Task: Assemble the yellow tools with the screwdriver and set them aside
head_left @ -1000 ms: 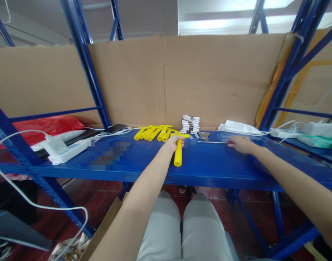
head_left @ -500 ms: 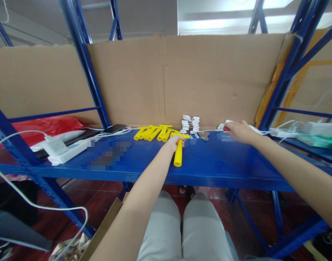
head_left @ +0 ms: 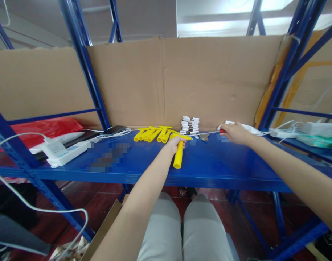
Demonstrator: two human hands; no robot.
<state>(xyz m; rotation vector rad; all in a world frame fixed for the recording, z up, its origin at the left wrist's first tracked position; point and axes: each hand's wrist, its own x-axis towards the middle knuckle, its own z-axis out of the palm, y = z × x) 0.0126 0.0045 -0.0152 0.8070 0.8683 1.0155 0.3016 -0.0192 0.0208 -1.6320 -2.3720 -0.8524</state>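
Workstation on a blue shelf (head_left: 209, 163), seen from the wearer's head, described from left to right. At far left, a red plastic bag (head_left: 48, 127) lies behind a white power strip (head_left: 72, 152), into which a white adapter (head_left: 54, 146) is plugged. A dark flat object (head_left: 115, 129) rests farther back, with pale cables (head_left: 108, 135) beside it; the patch of shelf in front is pixelated and cannot be read. Next comes a row of yellow T-shaped pieces (head_left: 152, 134), lying close together near the cardboard panel (head_left: 166, 83). Left hand (head_left: 176, 143): fingers wrapped around a single yellow handle (head_left: 178, 158) just below its crosspiece — the open tube end points toward the wearer. Behind it stands a stack of white pieces (head_left: 190, 125), with small metallic bits (head_left: 196, 137) and a grey-brown scrap (head_left: 204, 137) nearby. Right hand (head_left: 234, 133): fingers closed on the red grip (head_left: 222, 131) of a tool whose thin shaft (head_left: 210, 133) extends leftward toward the held yellow handle — whether its tip touches cannot be told. A white packet (head_left: 249, 128) lies behind this hand.
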